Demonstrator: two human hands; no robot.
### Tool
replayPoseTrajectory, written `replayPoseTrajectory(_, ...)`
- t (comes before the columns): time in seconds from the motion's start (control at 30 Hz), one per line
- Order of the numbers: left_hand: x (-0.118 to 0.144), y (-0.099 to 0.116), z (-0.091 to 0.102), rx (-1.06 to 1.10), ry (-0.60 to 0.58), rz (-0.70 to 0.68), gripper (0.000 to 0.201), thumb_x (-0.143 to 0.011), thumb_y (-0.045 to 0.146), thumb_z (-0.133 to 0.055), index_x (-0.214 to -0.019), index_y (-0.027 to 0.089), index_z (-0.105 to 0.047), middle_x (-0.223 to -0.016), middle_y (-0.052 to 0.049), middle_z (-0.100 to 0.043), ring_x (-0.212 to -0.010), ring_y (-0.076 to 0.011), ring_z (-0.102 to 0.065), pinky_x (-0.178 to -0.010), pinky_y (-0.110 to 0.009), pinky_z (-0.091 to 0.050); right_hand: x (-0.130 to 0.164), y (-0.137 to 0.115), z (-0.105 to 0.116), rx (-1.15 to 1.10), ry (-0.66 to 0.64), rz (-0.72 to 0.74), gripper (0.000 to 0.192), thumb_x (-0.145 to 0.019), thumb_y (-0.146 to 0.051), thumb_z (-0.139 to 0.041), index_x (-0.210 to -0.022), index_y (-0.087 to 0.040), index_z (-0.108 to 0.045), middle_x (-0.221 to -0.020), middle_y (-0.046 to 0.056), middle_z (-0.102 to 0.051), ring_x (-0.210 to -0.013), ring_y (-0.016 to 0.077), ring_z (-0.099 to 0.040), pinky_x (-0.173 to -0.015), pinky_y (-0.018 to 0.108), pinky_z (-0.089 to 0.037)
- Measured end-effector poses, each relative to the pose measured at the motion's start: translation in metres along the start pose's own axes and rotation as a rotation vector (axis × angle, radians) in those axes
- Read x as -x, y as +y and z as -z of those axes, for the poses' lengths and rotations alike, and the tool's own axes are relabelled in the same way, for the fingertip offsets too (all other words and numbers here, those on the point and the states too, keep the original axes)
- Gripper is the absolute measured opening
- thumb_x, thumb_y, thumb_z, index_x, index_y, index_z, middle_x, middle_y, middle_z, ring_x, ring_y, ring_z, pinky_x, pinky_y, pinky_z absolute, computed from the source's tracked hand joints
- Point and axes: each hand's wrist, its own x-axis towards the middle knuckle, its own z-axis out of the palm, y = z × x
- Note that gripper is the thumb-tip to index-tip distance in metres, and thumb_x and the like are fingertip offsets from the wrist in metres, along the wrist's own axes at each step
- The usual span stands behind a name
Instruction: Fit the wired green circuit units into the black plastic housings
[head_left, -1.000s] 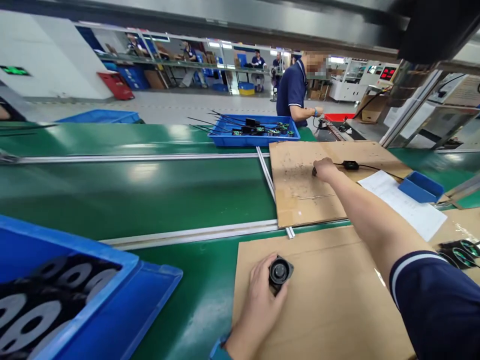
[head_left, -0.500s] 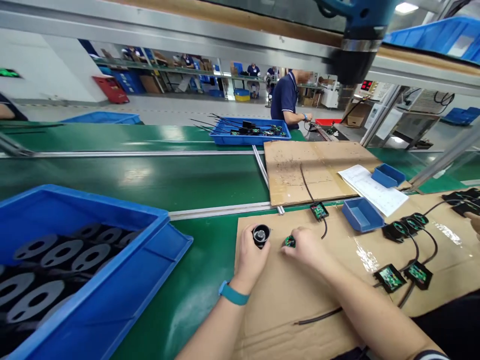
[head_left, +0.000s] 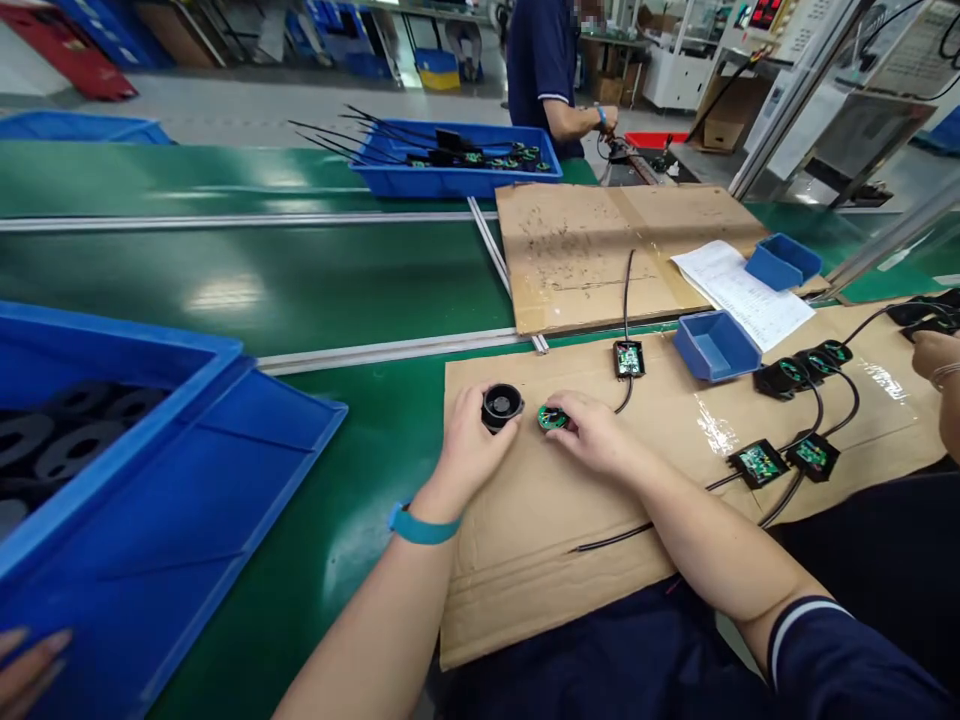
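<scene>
Here, in the head view, the left hand (head_left: 466,452) is closed around a black round housing (head_left: 502,405), holding it open side up near the far left corner of the near cardboard sheet (head_left: 525,560). Just to its right, the right hand (head_left: 596,437) pinches a small round green circuit board (head_left: 552,417) between its fingertips, low over the cardboard and not yet inside the housing.

To do this well, I judge the housing should stay level and firmly braced against the cardboard, and the board should be held by its edge, flat and centred over the opening, so it drops in without tilting.

A black cable runs from a small square board (head_left: 628,358) lying near the sheet's far edge.

A small blue tray (head_left: 715,345) at the far edge of the sheet looks empty; a second small blue tray (head_left: 784,262) sits on a white paper (head_left: 739,295) further back, its contents hidden. The large blue bin (head_left: 135,470) at the left holds dark flat rings. The blue bin (head_left: 457,170) across the conveyor belt (head_left: 285,280) holds wired green boards. More wired boards (head_left: 784,458) lie toward the sheet's right edge, where another person's hand (head_left: 937,352) rests.
</scene>
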Motion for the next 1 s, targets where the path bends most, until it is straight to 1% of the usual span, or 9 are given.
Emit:
replayPoseTrajectory(0.17,0.002,0.005,-0.001,0.019,-0.003,-0.018,0.042,-0.085,0.032,-0.070,-0.124,0.020,-0.057,-0.125,-0.008,-0.064,-0.120,-0.0262,-0.059,-0.106,-0.042,-0.047,-0.004,0.000,0.002,0.069,-0.005,-0.051,0.033,-0.084,-0.021,-0.082,-0.110,-0.017,-0.063,-0.108,0.007,-0.070,-0.091,0.0192,-0.066,-0.082,0.031,-0.053)
replayPoseTrajectory(0.3,0.002,0.005,-0.001,0.013,0.014,-0.023,0.041,-0.085,0.031,-0.071,-0.122,0.020,-0.058,-0.123,-0.008,-0.065,-0.119,-0.0258,-0.059,-0.106,-0.042,-0.047,-0.004,-0.003,0.000,0.182,-0.009,-0.112,0.036,-0.081,-0.037,-0.086,-0.102,-0.018,-0.065,-0.105,0.008,-0.068,-0.094,0.0220,-0.066,-0.081,0.033,-0.053)
replayPoseTrajectory(0.47,0.003,0.002,-0.001,-0.007,0.008,-0.034,0.044,-0.084,0.030,-0.072,-0.124,0.020,-0.058,-0.126,-0.009,-0.064,-0.123,-0.0262,-0.059,-0.109,-0.043,-0.047,-0.004,-0.005,0.008,0.120,-0.127,-0.026,0.029,-0.088,-0.016,-0.075,-0.114,-0.017,-0.063,-0.130,0.012,-0.064,-0.115,0.0240,-0.065,-0.099,0.037,-0.052)
replayPoseTrajectory(0.53,0.003,0.001,-0.002,-0.015,0.008,-0.039,0.044,-0.084,0.029,-0.072,-0.125,0.019,-0.057,-0.127,-0.010,-0.064,-0.123,-0.0259,-0.059,-0.109,-0.043,-0.047,-0.005,-0.004,0.011,0.084,-0.163,-0.011,0.027,-0.089,-0.009,-0.069,-0.115,-0.016,-0.062,-0.127,0.012,-0.065,-0.117,0.0241,-0.065,-0.102,0.037,-0.052)
replayPoseTrajectory(0.63,0.003,0.000,-0.003,-0.028,0.026,-0.041,0.045,-0.084,0.029,-0.072,-0.125,0.019,-0.058,-0.127,-0.010,-0.065,-0.123,-0.0261,-0.060,-0.108,-0.044,-0.049,-0.005,-0.003,0.009,0.070,-0.148,-0.034,0.022,-0.088,-0.012,-0.071,-0.108,-0.014,-0.063,-0.115,0.012,-0.068,-0.107,0.0246,-0.067,-0.096,0.038,-0.055)
replayPoseTrajectory(0.73,0.004,-0.001,-0.004,-0.046,0.054,-0.049,0.045,-0.084,0.029,-0.072,-0.126,0.019,-0.058,-0.128,-0.011,-0.064,-0.123,-0.0269,-0.060,-0.109,-0.046,-0.049,-0.003,-0.004,0.003,0.025,-0.022,-0.014,0.020,-0.087,-0.014,-0.074,-0.105,-0.014,-0.063,-0.110,0.012,-0.068,-0.101,0.0246,-0.068,-0.091,0.040,-0.058)
replayPoseTrajectory(0.8,0.005,-0.001,-0.005,-0.063,0.067,-0.062,0.045,-0.085,0.030,-0.071,-0.127,0.019,-0.057,-0.129,-0.011,-0.064,-0.126,-0.0279,-0.059,-0.110,-0.047,-0.048,0.000,-0.007,-0.002,-0.039,0.143,0.043,0.022,-0.089,-0.018,-0.073,-0.108,-0.016,-0.064,-0.116,0.013,-0.068,-0.105,0.0246,-0.068,-0.091,0.040,-0.059)
replayPoseTrajectory(0.9,0.009,0.003,-0.009,-0.056,0.052,-0.100,0.046,-0.086,0.029,-0.070,-0.129,0.020,-0.056,-0.134,-0.012,-0.061,-0.131,-0.0289,-0.056,-0.113,-0.049,-0.047,0.003,-0.016,-0.008,-0.107,0.388,0.107,0.034,-0.093,-0.027,-0.071,-0.125,-0.020,-0.060,-0.126,0.014,-0.066,-0.115,0.0241,-0.067,-0.095,0.039,-0.061)
replayPoseTrajectory(1.0,0.015,0.011,-0.012,0.004,0.020,-0.152,0.048,-0.087,0.024,-0.069,-0.133,0.021,-0.054,-0.140,-0.013,-0.056,-0.134,-0.0277,-0.054,-0.114,-0.048,-0.048,0.002,-0.026,-0.014,-0.114,0.466,0.149,0.053,-0.094,-0.027,-0.069,-0.143,-0.021,-0.050,-0.128,0.014,-0.066,-0.118,0.0242,-0.066,-0.101,0.040,-0.059)
